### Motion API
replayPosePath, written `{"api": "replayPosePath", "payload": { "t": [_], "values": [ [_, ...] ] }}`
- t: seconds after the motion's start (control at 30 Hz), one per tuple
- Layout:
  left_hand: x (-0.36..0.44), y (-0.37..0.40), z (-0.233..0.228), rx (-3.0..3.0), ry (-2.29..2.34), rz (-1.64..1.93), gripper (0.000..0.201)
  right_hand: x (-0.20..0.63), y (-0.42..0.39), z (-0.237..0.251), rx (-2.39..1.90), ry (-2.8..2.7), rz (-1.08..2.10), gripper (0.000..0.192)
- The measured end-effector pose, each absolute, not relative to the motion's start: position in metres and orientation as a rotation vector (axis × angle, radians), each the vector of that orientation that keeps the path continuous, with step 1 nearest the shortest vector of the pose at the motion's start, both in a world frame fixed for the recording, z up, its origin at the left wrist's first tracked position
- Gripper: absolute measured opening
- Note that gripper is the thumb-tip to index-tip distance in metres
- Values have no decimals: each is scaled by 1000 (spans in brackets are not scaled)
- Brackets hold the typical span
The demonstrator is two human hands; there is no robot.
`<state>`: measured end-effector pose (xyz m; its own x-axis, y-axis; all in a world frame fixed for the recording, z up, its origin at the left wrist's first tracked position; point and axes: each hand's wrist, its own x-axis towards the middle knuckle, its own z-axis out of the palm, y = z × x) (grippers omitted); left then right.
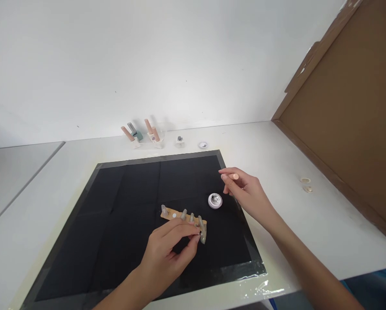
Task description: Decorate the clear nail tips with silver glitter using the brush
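Observation:
My left hand (172,243) reaches over a wooden strip (170,213) that bears several upright false nails. Its thumb and index finger are pinched together beside the long false nail (203,230) at the strip's right end. What they pinch is too small to make out, with only a thin glint at the fingertips. Up and to the right, my right hand (243,187) grips a peach-coloured nail polish brush cap (234,176). The bristles are hidden from view. Between the hands, a small round white pot (215,200) with something silvery in it sits on the black mat (131,224).
At the back stand several nail polish bottles (156,138), a small clear bottle (179,141) and a white lid (203,145). A cardboard panel (344,116) rises on the right, with two small round pieces (306,184) near it. White wall (180,64) closes the back.

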<state>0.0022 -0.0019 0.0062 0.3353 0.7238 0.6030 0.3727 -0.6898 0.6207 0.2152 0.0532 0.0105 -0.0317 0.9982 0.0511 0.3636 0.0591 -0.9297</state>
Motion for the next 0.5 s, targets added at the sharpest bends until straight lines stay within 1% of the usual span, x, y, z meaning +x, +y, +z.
{"api": "replayPosePath", "payload": {
  "t": [0.07,0.13,0.23,0.3,0.43,0.5],
  "values": [
    [2,-2,6,2234,970,1297,18,218,56,5,-1431,-1603,996,15],
    [2,-2,6,2237,974,1295,18,220,59,-2,-1419,-1655,1080,11],
    [2,-2,7,2240,974,1298,18,221,63,-9,-1439,-1670,1219,22],
    [2,-2,7,2240,973,1303,18,220,62,-11,-1451,-1677,1256,28],
    [2,-2,7,2243,973,1298,18,218,58,-8,-1432,-1741,1241,34],
    [2,-2,7,2244,968,1301,18,217,55,-7,-1429,-1800,1208,40]
  ]
}}
